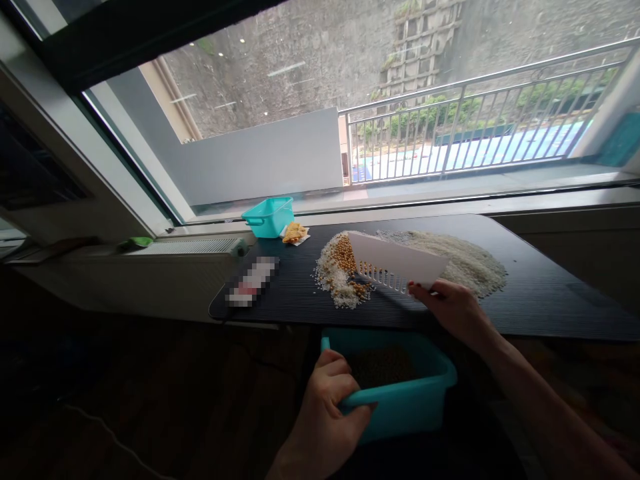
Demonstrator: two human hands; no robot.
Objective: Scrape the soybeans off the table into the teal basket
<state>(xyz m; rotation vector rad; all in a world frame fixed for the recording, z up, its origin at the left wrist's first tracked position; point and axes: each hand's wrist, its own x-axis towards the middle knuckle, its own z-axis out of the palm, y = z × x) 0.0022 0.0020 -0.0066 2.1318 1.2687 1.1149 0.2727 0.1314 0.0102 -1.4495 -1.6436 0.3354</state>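
Note:
My left hand [327,407] grips the near left rim of a teal plastic bin [415,393] held below the front edge of the black tabletop [540,293]; brown beans lie inside the bin. My right hand [450,308] holds a white slotted scoop [400,261] tilted on the tabletop, its toothed edge against a pile of white rice mixed with yellow-brown beans [340,270]. A wider spread of plain white rice [470,260] lies behind and to the right of the scoop.
A second teal bin [269,216] stands at the table's back left, with a small yellow snack packet [295,233] beside it. A blurred flat item [251,281] lies at the left. A window sill, glass and balcony railing run behind the table.

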